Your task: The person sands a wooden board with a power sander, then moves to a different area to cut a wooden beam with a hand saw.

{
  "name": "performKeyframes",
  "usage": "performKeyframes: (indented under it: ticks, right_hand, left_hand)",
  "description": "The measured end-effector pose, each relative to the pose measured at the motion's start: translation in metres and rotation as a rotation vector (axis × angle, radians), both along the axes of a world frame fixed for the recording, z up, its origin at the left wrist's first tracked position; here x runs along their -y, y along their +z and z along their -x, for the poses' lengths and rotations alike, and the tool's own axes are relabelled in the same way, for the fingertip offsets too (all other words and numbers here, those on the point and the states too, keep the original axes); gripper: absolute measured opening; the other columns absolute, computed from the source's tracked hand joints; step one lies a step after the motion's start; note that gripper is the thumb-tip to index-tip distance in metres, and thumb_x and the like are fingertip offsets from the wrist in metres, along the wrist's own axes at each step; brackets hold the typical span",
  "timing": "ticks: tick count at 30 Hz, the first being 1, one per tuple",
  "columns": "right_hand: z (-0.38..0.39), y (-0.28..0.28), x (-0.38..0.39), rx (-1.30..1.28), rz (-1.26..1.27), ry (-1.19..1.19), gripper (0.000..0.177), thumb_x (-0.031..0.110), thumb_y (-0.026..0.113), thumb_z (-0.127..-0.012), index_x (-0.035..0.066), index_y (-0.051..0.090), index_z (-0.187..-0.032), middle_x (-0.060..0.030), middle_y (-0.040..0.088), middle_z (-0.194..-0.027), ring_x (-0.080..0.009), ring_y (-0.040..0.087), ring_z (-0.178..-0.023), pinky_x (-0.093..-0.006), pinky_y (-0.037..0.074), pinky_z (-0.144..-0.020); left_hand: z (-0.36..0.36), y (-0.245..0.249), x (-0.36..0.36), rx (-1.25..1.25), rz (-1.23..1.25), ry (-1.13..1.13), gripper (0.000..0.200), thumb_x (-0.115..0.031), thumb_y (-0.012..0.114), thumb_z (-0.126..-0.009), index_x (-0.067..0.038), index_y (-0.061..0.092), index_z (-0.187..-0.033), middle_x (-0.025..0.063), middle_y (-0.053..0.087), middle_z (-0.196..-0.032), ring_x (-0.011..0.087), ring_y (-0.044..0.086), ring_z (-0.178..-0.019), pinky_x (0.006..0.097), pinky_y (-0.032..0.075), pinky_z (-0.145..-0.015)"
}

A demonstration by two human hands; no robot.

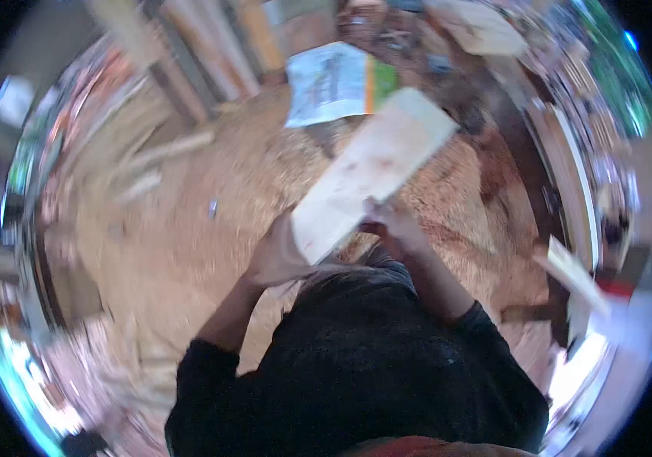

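Observation:
A pale wooden board [375, 171] with a few dark marks is held in front of my body, slanting from lower left up to the right. My left hand [274, 255] grips its near end at the left corner. Along the right edge, my right hand [390, 225] is closed on the board, its thumb over the face. Motion blurs both hands, and the fingers under the board are hidden.
Sawdust and shavings cover the floor [173, 221]. A printed sack or sheet [331, 85] lies beyond the board. Upright timber planks [212, 49] stand at the back left. Loose wood strips [166, 148] lie on the left; another strip [573, 274] sticks out at right.

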State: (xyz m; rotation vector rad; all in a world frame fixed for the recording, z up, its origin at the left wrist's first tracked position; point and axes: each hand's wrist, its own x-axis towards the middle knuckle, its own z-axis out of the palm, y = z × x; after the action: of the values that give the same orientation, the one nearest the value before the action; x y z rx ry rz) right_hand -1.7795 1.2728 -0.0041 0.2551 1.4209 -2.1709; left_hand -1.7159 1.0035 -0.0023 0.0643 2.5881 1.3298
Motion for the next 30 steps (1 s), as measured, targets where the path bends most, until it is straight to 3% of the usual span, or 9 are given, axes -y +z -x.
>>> performKeyframes:
  ticks: [6, 9, 10, 13, 16, 19, 22, 27, 30]
  right_hand:
    - [0.081, -0.053, -0.097, -0.195, -0.412, 0.151, 0.052, 0.029, 0.075, -0.101, -0.003, 0.063, -0.140, -0.0141, 0.078, -0.117, -0.0219, 0.074, -0.105, -0.0379, 0.058, -0.091]
    - [0.096, -0.090, -0.161, -0.104, -0.830, 0.106, 0.050, 0.029, 0.076, -0.100, -0.006, 0.066, -0.135, -0.0180, 0.080, -0.109, -0.0224, 0.076, -0.096, -0.0377, 0.059, -0.087]
    - [0.093, -0.094, -0.181, -0.099, -0.882, 0.068, 0.050, 0.029, 0.076, -0.100, -0.005, 0.067, -0.134, -0.0191, 0.080, -0.109, -0.0225, 0.076, -0.096, -0.0376, 0.059, -0.086]
    - [0.097, -0.123, -0.247, -0.021, -0.951, -0.028, 0.048, 0.031, 0.076, -0.099, -0.004, 0.068, -0.132, -0.0205, 0.080, -0.107, -0.0235, 0.077, -0.095, -0.0380, 0.059, -0.084]
    - [0.108, -0.106, -0.273, 0.080, -0.971, -0.126, 0.050, 0.036, 0.077, -0.095, -0.001, 0.071, -0.129, -0.0221, 0.080, -0.106, -0.0296, 0.078, -0.098, -0.0411, 0.060, -0.086]
    - [0.135, -0.079, -0.291, 0.075, -1.027, -0.199, 0.052, 0.037, 0.077, -0.094, -0.002, 0.072, -0.127, -0.0243, 0.079, -0.104, -0.0335, 0.079, -0.099, -0.0431, 0.061, -0.087]
    - [0.157, -0.089, -0.303, 0.073, -1.127, -0.224, 0.052, 0.037, 0.077, -0.093, -0.002, 0.072, -0.127, -0.0243, 0.079, -0.101, -0.0345, 0.079, -0.096, -0.0436, 0.062, -0.086]
    - [0.182, -0.128, -0.329, 0.275, -1.201, -0.120, 0.053, 0.041, 0.078, -0.094, 0.003, 0.072, -0.130, -0.0226, 0.079, -0.104, -0.0342, 0.078, -0.103, -0.0431, 0.060, -0.090]
    - [0.198, -0.164, -0.344, 0.516, -1.210, -0.219, 0.054, 0.040, 0.081, -0.090, 0.004, 0.073, -0.130, -0.0239, 0.079, -0.105, -0.0357, 0.077, -0.101, -0.0443, 0.061, -0.088]
  left_hand:
    - [0.116, -0.074, 0.009, 0.168, -0.399, -0.005, 0.108, -0.021, 0.095, -0.067, 0.004, 0.040, -0.157, 0.0152, 0.061, -0.139, 0.0233, 0.059, -0.129, 0.0380, 0.046, -0.113]
    - [0.168, -0.114, 0.004, 0.093, -0.356, 0.037, 0.104, -0.012, 0.090, -0.067, 0.007, 0.039, -0.156, 0.0116, 0.060, -0.137, 0.0197, 0.058, -0.126, 0.0370, 0.047, -0.109]
    - [0.188, -0.113, -0.003, 0.242, -0.437, 0.097, 0.100, -0.010, 0.089, -0.069, 0.008, 0.040, -0.154, 0.0098, 0.061, -0.135, 0.0211, 0.059, -0.125, 0.0390, 0.048, -0.108]
    - [0.256, -0.098, -0.037, 0.185, -0.634, 0.098, 0.097, -0.006, 0.087, -0.071, 0.007, 0.039, -0.154, 0.0110, 0.061, -0.132, 0.0212, 0.061, -0.119, 0.0392, 0.051, -0.104]
    - [0.331, -0.091, -0.058, 0.162, -0.325, 0.190, 0.097, -0.005, 0.087, -0.072, 0.006, 0.038, -0.155, 0.0124, 0.062, -0.128, 0.0221, 0.063, -0.113, 0.0382, 0.053, -0.101]
    - [0.420, -0.085, -0.092, 0.104, -0.399, 0.180, 0.096, -0.006, 0.088, -0.072, 0.005, 0.039, -0.155, 0.0142, 0.063, -0.125, 0.0231, 0.066, -0.108, 0.0369, 0.055, -0.098]
    - [0.509, -0.061, -0.139, 0.055, -0.503, 0.145, 0.083, -0.010, 0.088, -0.074, 0.005, 0.049, -0.147, 0.0124, 0.067, -0.119, 0.0236, 0.067, -0.106, 0.0369, 0.055, -0.098]
    - [0.672, -0.019, -0.220, -0.056, -0.159, 0.030, 0.068, -0.017, 0.088, -0.076, 0.004, 0.061, -0.135, 0.0136, 0.072, -0.118, 0.0252, 0.069, -0.109, 0.0371, 0.054, -0.100]
    - [0.817, -0.055, -0.265, -0.071, -0.222, -0.047, 0.074, -0.023, 0.091, -0.072, 0.004, 0.061, -0.135, 0.0166, 0.073, -0.122, 0.0278, 0.070, -0.112, 0.0389, 0.054, -0.101]
